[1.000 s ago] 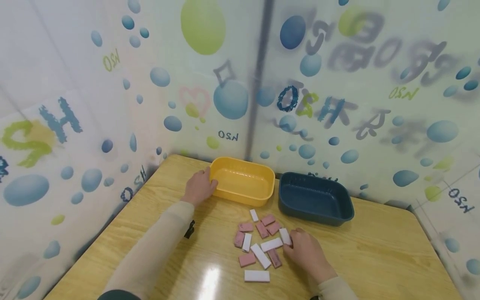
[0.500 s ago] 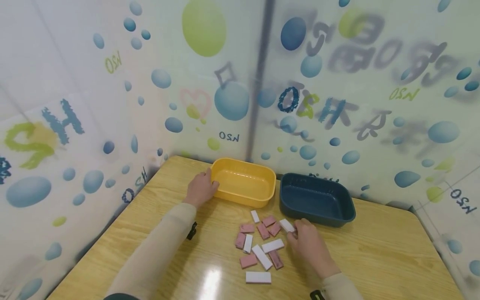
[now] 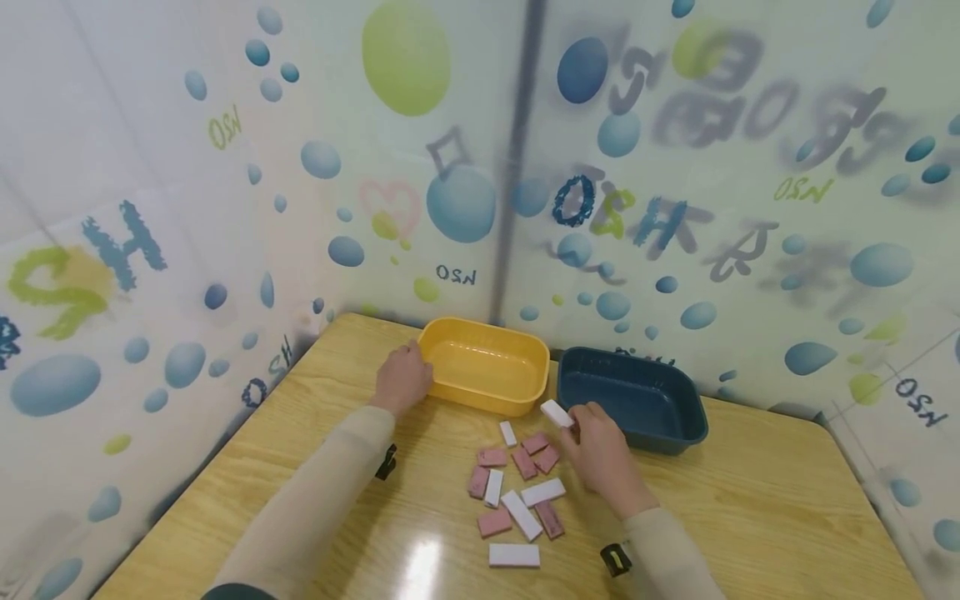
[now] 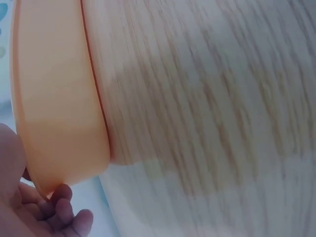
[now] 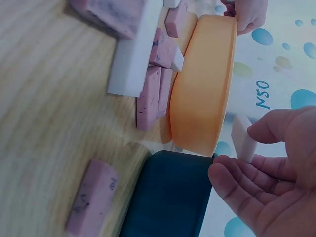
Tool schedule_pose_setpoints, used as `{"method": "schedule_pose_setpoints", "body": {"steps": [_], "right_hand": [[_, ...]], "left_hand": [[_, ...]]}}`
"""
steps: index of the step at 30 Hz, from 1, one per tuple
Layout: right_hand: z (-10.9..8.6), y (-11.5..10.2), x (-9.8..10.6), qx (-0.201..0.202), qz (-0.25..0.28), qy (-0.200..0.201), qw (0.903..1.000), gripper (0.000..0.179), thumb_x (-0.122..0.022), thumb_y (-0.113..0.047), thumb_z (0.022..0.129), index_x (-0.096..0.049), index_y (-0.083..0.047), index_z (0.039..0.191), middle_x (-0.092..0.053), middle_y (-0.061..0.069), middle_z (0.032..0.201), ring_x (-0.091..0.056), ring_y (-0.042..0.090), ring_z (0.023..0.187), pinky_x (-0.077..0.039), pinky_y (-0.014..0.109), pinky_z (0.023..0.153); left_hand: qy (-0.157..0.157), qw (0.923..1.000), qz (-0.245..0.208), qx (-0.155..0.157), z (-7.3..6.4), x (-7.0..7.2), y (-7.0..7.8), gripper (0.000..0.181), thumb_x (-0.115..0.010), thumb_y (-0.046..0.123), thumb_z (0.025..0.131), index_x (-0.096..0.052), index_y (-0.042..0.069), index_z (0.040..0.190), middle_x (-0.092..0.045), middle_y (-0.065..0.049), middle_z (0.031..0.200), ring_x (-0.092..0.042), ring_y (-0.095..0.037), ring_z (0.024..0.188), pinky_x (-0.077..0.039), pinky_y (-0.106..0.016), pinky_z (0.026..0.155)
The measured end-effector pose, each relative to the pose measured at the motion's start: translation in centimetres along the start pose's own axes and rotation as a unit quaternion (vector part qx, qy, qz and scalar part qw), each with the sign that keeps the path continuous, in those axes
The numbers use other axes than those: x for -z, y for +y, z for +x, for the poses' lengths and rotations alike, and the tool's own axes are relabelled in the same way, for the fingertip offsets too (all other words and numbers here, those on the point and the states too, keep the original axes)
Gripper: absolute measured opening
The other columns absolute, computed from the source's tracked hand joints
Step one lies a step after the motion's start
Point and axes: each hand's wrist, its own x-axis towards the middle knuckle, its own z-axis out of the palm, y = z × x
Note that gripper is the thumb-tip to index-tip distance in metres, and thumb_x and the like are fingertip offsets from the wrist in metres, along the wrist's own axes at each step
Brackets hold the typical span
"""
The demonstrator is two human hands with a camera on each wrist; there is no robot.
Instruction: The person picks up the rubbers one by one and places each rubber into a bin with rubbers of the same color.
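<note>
R hand [image 3: 600, 454] pinches 1 white blk [image 3: 557, 413], raised near gap betw. yel. bin [image 3: 480, 401] & blue bin [image 3: 667, 442]. L hand [image 3: 403, 377] grips yel. bin rim. Status: lifted blk not yet placed; remaining visible blks [image 3: 514, 556] on tbl [image 3: 787, 500].

The right hand [image 5: 266, 173] pinches a white block [image 5: 242, 138] near the yellow bin [image 5: 202, 84]. Beside that bin are a dark blue bin [image 5: 170, 197] and several pink blocks [image 5: 149, 98], and the left hand [image 5: 250, 14] grips the yellow bin's rim
</note>
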Motion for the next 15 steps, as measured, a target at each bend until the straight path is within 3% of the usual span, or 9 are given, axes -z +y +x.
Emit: {"method": "schedule_pose_setpoints", "body": {"steps": [7,15], "right_hand": [[1.4,-0.1,-0.4,-0.012,0.002,-0.012,0.9999,0.009,-0.070,-0.006,0.091,-0.065,0.001,0.093,-0.053,0.006,0.082,-0.049,0.019,0.071,-0.049,0.037,0.066],[2.7,-0.3,-1.0,-0.032,0.021,-0.028,0.9989,0.007,-0.067,-0.007,0.094,-0.066,0.000,0.096,-0.051,0.006,0.082,-0.046,0.019,0.070,-0.045,0.035,0.065]], "left_hand": [[-0.002,0.9998,-0.004,0.019,0.2,-0.3,0.3,0.052,-0.049,0.010,0.101,-0.041,-0.020,0.143,-0.060,-0.034,0.123,-0.062,-0.044,0.109,-0.058,-0.051,0.087],[0.014,0.9997,-0.017,0.010,0.2,-0.4,0.6,0.034,-0.052,0.004,0.096,-0.055,-0.020,0.120,-0.059,-0.029,0.109,-0.060,-0.039,0.098,-0.057,-0.047,0.081]]}}
